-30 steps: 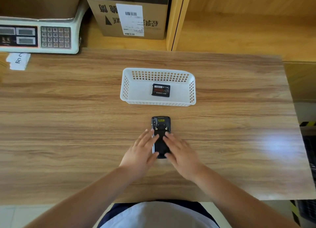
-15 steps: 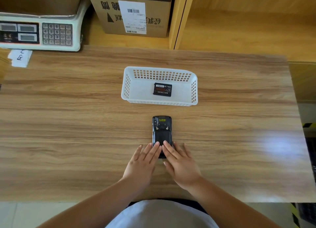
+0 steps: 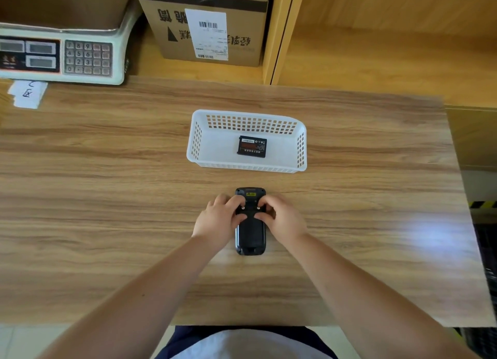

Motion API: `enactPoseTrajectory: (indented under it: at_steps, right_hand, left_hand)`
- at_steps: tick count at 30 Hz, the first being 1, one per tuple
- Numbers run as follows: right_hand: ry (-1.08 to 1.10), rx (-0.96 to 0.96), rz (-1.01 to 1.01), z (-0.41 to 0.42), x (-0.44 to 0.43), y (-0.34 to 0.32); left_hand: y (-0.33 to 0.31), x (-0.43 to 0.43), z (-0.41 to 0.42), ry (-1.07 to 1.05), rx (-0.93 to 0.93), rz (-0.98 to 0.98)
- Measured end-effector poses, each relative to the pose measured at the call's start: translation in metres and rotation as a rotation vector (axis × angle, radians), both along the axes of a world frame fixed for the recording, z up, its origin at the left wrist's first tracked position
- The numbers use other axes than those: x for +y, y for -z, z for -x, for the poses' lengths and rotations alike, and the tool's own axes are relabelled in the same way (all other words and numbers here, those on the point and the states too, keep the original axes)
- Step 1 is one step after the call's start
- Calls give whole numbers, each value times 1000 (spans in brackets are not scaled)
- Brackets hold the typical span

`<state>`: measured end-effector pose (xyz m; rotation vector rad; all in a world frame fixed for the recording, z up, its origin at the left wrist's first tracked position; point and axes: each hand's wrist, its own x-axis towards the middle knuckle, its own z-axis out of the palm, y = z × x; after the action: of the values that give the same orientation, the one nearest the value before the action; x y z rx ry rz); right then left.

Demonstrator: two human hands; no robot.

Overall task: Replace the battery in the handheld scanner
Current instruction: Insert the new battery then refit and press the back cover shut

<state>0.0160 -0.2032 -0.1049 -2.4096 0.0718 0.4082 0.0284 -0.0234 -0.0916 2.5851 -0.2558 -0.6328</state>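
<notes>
The black handheld scanner [image 3: 250, 235] lies face down on the wooden table, its back up, long axis pointing away from me. My left hand [image 3: 218, 219] grips its left side and my right hand [image 3: 283, 219] grips its right side, near the upper half. Fingers of both hands rest by the two small silver latches on the back. A black battery [image 3: 251, 146] with a red label lies flat inside the white perforated basket [image 3: 300, 149] just beyond the scanner.
A weighing scale [image 3: 61, 54] with a keypad stands at the far left edge. Paper slips [image 3: 27, 93] lie in front of it. A cardboard box [image 3: 209, 25] sits on the shelf behind the table. Bare wood lies left and right of the scanner.
Both hands slid forward from the scanner's near end to its upper half and now clasp its sides at the latches. The scanner and the basket stayed in place.
</notes>
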Motion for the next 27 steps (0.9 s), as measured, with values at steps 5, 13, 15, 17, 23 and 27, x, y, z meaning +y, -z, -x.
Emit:
enactPoseTrajectory:
  at_steps: [5, 13, 15, 17, 23, 27]
  right_hand:
    - [-20, 4, 22, -2, -1, 3]
    - [22, 89, -20, -3, 3, 4]
    - [69, 97, -55, -1, 4, 5]
    - [110, 98, -83, 1, 5, 7]
    - [189, 102, -122, 7, 9, 8]
    - [201, 140, -127, 3, 10, 8]
  left_hand:
    - [5, 3, -4, 87, -56, -75]
    - [11, 4, -5, 117, -68, -93]
    - [12, 5, -4, 124, -69, -104]
    - [12, 4, -4, 133, -73, -116]
    - [14, 4, -3, 136, -76, -96]
    - [12, 4, -3, 131, -65, -105]
